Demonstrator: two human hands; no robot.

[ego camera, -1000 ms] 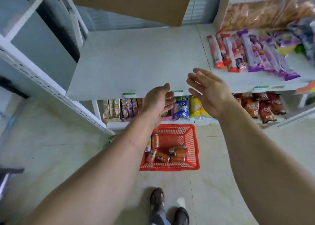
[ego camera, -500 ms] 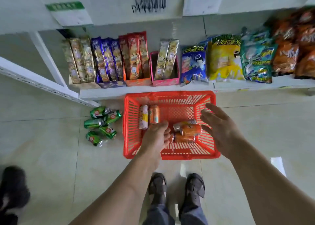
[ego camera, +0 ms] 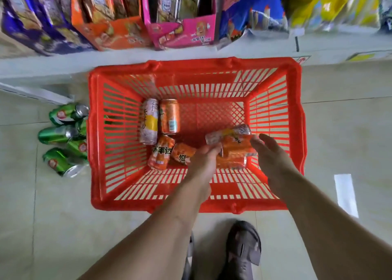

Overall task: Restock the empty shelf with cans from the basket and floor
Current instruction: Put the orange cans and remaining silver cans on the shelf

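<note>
A red plastic basket [ego camera: 93, 143] stands on the floor below the lowest shelf. Several orange cans lie on their sides in it, one orange can [ego camera: 169, 116] beside a pale yellow can [ego camera: 149, 121] at the back left. On the right, a pale can [ego camera: 228, 133] lies across two stacked orange cans [ego camera: 237, 145]. My left hand [ego camera: 202, 160] reaches into the basket, its fingers curled down at the left end of that stack and hidden from me. My right hand [ego camera: 270, 154] is spread at the stack's right end. Several green cans [ego camera: 61, 137] lie on the floor left of the basket.
The bottom shelf [ego camera: 191, 51] runs just behind the basket and holds snack boxes [ego camera: 180, 31] and bags [ego camera: 254, 14]. My sandalled feet [ego camera: 241, 250] stand close to the basket's near rim. Pale floor tiles surround the basket.
My view has dropped from the bare upper shelf down to the basket. Both hands have gone down into the basket and closed in on the right-hand stack of cans.
</note>
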